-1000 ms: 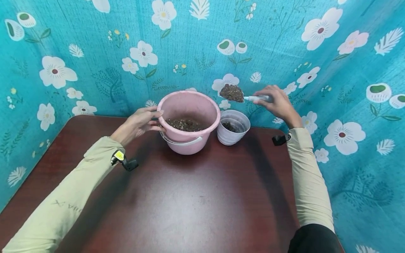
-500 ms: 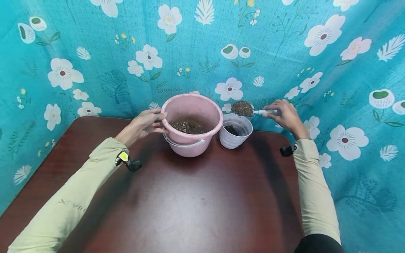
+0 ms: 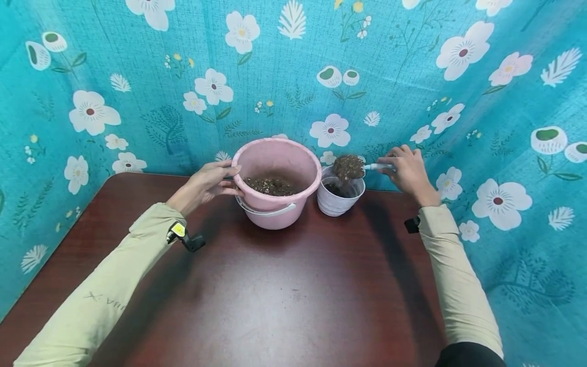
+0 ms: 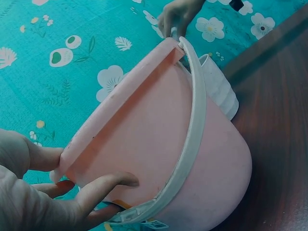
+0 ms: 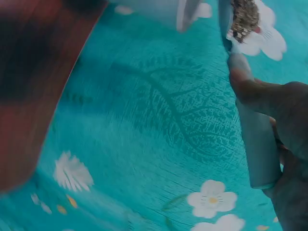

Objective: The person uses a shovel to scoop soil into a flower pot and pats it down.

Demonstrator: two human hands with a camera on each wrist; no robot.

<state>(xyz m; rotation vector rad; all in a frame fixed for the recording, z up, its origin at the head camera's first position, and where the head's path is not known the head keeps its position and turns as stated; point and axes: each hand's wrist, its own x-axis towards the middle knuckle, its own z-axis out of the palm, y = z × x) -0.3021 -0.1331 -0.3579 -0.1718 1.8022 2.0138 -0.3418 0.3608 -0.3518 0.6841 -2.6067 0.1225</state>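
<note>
My right hand [image 3: 407, 172] grips the pale handle [image 5: 257, 139] of a small trowel heaped with brown soil [image 3: 348, 167]. The trowel's blade is tilted over a white plant pot [image 3: 337, 204], and soil spills from it into the pot, where dark soil lies at the bottom. Beside that pot stands a pink bucket [image 3: 275, 216] with soil [image 3: 270, 186] inside. My left hand [image 3: 205, 184] holds the bucket's left rim, thumb at the rim and fingers against the outer wall [image 4: 130, 178]. A white bail handle [image 4: 192, 130] hangs down the bucket's side.
Both containers stand near the back of a dark red-brown table [image 3: 275, 295]. A teal floral curtain [image 3: 257, 66] hangs close behind and along the sides. A few dark specks lie on the tabletop in front of the bucket.
My right hand has brought the loaded trowel right and down, over the white pot, and tipped it, so soil now falls. The left hand stays on the bucket's rim.
</note>
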